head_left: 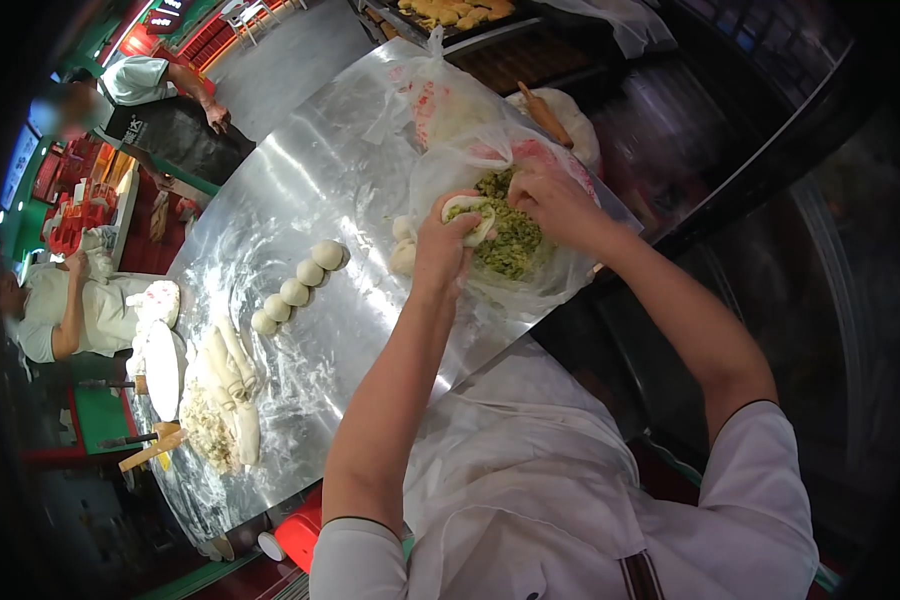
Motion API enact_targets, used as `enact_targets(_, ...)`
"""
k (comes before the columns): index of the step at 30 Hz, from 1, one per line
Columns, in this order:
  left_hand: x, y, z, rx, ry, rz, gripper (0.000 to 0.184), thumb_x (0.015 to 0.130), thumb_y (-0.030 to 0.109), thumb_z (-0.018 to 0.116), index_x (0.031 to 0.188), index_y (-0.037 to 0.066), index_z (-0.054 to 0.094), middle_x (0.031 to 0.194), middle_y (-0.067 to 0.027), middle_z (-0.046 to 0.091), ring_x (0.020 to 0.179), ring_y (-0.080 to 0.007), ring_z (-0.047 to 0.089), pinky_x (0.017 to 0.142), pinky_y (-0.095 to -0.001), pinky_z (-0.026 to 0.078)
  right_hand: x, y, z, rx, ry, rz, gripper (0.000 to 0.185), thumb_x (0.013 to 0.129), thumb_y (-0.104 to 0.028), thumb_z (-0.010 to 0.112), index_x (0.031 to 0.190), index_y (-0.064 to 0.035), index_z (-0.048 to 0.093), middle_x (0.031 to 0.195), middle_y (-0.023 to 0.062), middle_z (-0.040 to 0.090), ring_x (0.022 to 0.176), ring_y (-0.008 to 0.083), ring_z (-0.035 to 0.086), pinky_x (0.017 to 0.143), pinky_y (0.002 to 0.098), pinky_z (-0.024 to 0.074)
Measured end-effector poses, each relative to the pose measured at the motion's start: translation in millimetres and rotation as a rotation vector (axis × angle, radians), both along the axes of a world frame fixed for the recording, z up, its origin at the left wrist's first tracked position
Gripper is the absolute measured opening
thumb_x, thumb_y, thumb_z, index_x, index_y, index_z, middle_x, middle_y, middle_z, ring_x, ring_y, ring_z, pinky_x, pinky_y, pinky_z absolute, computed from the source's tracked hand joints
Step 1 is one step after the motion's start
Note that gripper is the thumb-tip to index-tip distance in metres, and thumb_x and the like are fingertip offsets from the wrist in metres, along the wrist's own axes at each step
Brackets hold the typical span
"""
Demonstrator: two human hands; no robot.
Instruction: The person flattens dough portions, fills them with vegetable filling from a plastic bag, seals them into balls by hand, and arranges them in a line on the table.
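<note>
Nearest to me: the wearer's pale apron (520, 470), below the filling. Left hand (438, 245), at the filling's left edge: fingers curled, gripping an open dough wrapper (486, 222) that carries some green mix. Right hand (555, 205), at the filling's upper right: fingers bunched and pointing down; I cannot tell whether they pinch anything. The filling (515, 245), chopped and green, sits in a clear plastic bag (560, 284) on the metal table (360, 340).

Just left of the filling, beyond the left hand, I log two dough balls (402, 229). Farther left, a slanting row of dough balls (293, 292), touching or nearly so. Well left and lower, dough strips (228, 362) lie against a pale crumbly heap (210, 428).

Above and right of the filling I note a rolling pin (545, 115); farther up, a tray of golden pieces (460, 12). Far left, two co-workers: one in a dark apron (190, 135), one in pale clothes (90, 310).
</note>
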State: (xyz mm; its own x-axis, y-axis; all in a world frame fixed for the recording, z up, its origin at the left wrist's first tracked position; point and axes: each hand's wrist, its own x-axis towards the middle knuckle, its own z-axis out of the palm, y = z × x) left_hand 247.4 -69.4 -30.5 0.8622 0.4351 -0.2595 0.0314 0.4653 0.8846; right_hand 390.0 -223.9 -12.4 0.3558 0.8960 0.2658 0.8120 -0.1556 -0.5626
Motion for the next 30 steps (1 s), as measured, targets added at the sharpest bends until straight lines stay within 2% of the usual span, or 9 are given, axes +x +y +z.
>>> enact_targets(6, 3.2, -11.0, 8.9, -0.114, -0.121, 0.058, 0.033, 0.100, 0.006, 0.056, 0.131, -0.003, 0.050, 0.121, -0.0167, 0.060, 0.109, -0.0264, 0.065, 0.091, -0.0349, 0.059, -19.6, -6.4, -14.5, 0.007, 0.226, -0.037, 0.054, 0.090, -0.026, 0.068, 0.135, 0.0021, 0.054, 0.135, 0.0238, 0.056, 0.129, 0.0370, 0.053, 0.108, 0.0441, 0.0411)
enact_targets(8, 6.0, -11.9, 16.1, -0.354, -0.192, 0.011, 0.036, 0.107, 0.018, 0.047, 0.134, -0.005, 0.048, 0.130, -0.0191, 0.057, 0.115, -0.0283, 0.062, 0.099, -0.0402, 0.055, -31.7, -8.6, -13.8, 0.000, 0.133, -0.103, 0.070, 0.094, -0.030, 0.065, 0.148, 0.0058, 0.039, 0.148, 0.0266, 0.046, 0.138, 0.0392, 0.045, 0.114, 0.0430, 0.0369)
enact_targets(12, 2.3, -15.9, 30.9, -0.412, -0.157, -0.003, 0.045, 0.111, 0.028, 0.037, 0.137, -0.007, 0.046, 0.137, -0.0208, 0.053, 0.122, -0.0298, 0.058, 0.106, -0.0446, 0.049, -38.9, -6.1, -8.7, 0.058, 0.142, -0.003, 0.076, 0.095, -0.032, 0.065, 0.151, 0.0065, 0.032, 0.150, 0.0273, 0.044, 0.141, 0.0397, 0.042, 0.116, 0.0433, 0.0347)
enact_targets(14, 2.1, -18.9, 31.4, -0.389, -0.146, 0.054, 0.049, 0.112, 0.031, 0.033, 0.139, -0.008, 0.044, 0.139, -0.0213, 0.052, 0.127, -0.0315, 0.055, 0.109, -0.0462, 0.046, -44.6, -2.2, -15.2, 0.087, -0.093, 0.035, 0.079, 0.093, -0.033, 0.068, 0.151, 0.0066, 0.033, 0.152, 0.0269, 0.042, 0.142, 0.0400, 0.040, 0.117, 0.0453, 0.0331)
enact_targets(18, -1.7, -9.6, 11.7, -0.300, -0.163, 0.069, 0.049, 0.111, 0.032, 0.035, 0.139, -0.008, 0.044, 0.140, -0.0226, 0.051, 0.127, -0.0333, 0.055, 0.108, -0.0473, 0.047, -44.0, -0.9, -11.3, 0.083, -0.076, 0.085, 0.082, 0.090, -0.035, 0.071, 0.152, 0.0041, 0.033, 0.153, 0.0258, 0.040, 0.143, 0.0393, 0.038, 0.117, 0.0464, 0.0319)
enact_targets(20, -10.9, -11.7, 26.6, -0.366, -0.185, 0.023, 0.048, 0.111, 0.030, 0.036, 0.138, -0.008, 0.043, 0.140, -0.0227, 0.051, 0.125, -0.0329, 0.057, 0.106, -0.0447, 0.049, -32.1, -3.1, 5.9, 0.099, 0.248, 0.005, 0.085, 0.088, -0.036, 0.074, 0.152, 0.0012, 0.034, 0.154, 0.0244, 0.040, 0.144, 0.0398, 0.037, 0.117, 0.0462, 0.0317)
enact_targets(24, -14.7, -17.8, 39.5, -0.413, -0.204, -0.005, 0.047, 0.111, 0.030, 0.039, 0.137, -0.008, 0.045, 0.134, -0.0203, 0.055, 0.120, -0.0289, 0.060, 0.101, -0.0392, 0.052, -27.5, 5.7, -3.1, 0.164, 0.058, 0.070, 0.084, 0.087, -0.038, 0.074, 0.152, -0.0005, 0.035, 0.152, 0.0238, 0.041, 0.143, 0.0399, 0.038, 0.117, 0.0461, 0.0320)
enact_targets(27, -13.8, -16.6, 31.0, -0.168, -0.212, -0.093, 0.048, 0.110, 0.032, 0.041, 0.135, -0.008, 0.047, 0.130, -0.0169, 0.058, 0.117, -0.0242, 0.061, 0.098, -0.0341, 0.053, -43.6, 12.5, 7.1, 0.191, 0.147, 0.046, 0.079, 0.090, -0.037, 0.073, 0.150, 0.0000, 0.036, 0.150, 0.0247, 0.043, 0.142, 0.0401, 0.038, 0.117, 0.0460, 0.0321)
enact_targets(30, -17.3, -16.3, 38.9, 0.230, 0.013, -0.045, 0.047, 0.110, 0.031, 0.043, 0.135, -0.007, 0.049, 0.126, -0.0145, 0.061, 0.112, -0.0199, 0.062, 0.094, -0.0314, 0.052, -52.3, 12.7, 11.4, 0.289, 0.081, 0.024, 0.066, 0.093, -0.029, 0.070, 0.145, -0.0012, 0.041, 0.145, 0.0191, 0.049, 0.137, 0.0341, 0.045, 0.115, 0.0428, 0.0343)
